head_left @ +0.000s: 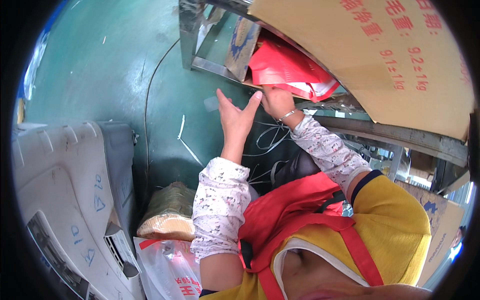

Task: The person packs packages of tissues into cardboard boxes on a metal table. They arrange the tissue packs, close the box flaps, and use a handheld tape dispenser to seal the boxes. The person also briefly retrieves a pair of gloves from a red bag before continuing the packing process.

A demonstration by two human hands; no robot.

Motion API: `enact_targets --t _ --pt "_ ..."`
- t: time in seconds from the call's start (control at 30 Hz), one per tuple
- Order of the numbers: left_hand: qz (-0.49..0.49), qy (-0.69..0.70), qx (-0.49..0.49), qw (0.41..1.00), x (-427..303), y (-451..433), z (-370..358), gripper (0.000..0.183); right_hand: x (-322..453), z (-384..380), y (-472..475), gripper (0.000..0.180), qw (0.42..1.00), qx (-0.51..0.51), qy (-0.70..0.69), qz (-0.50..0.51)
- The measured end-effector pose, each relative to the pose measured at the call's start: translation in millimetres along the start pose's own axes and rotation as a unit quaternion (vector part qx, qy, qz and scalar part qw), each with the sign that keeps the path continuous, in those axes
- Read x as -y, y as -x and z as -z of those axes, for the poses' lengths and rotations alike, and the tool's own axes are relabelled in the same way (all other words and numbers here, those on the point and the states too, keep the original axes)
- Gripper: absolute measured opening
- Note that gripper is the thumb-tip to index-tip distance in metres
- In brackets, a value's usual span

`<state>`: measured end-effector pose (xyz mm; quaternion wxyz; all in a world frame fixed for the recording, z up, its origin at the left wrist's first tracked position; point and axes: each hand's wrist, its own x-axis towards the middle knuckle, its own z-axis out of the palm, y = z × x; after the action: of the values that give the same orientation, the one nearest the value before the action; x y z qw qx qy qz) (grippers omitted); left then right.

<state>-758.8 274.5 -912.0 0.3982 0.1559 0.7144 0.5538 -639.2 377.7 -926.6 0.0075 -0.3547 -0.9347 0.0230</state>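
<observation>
My left hand [237, 116] is raised over the green floor, its thumb and fingers spread with nothing between them. Close beside it, my right hand [278, 102] is at the lower edge of a red bag [285, 63], which lies in an open cardboard box [242, 52] on a low metal shelf. The right fingers are partly hidden, so whether they grip the box edge or the bag cannot be told. A bracelet [287, 115] circles the right wrist. Floral sleeve covers [221, 206] are on both forearms.
A large carton [397, 67] with red print stands above the shelf's metal frame [412, 138]. Loose white strapping [270, 142] and a thin cable [147, 108] lie on the floor. At left stand a white plastic housing [63, 195], a tape-wrapped bundle [168, 210] and a plastic bag [168, 266].
</observation>
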Motion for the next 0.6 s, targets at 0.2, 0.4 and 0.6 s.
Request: enact_targets --t 0.2,0.4,0.6 --pt "-0.082 -0.053 -0.031 0.995 6 -38 -43 0.071 -2 29 13 0.058 0.940 -0.038 -0.336 0.047" --pt "-0.054 -0.001 0.045 0.998 12 -45 -44 0.049 -37 74 -7 0.076 0.364 0.049 -0.830 -0.421" --pt "-0.150 0.114 0.061 0.980 46 -63 -46 0.045 12 115 10 0.011 0.544 0.010 -0.772 -0.329"
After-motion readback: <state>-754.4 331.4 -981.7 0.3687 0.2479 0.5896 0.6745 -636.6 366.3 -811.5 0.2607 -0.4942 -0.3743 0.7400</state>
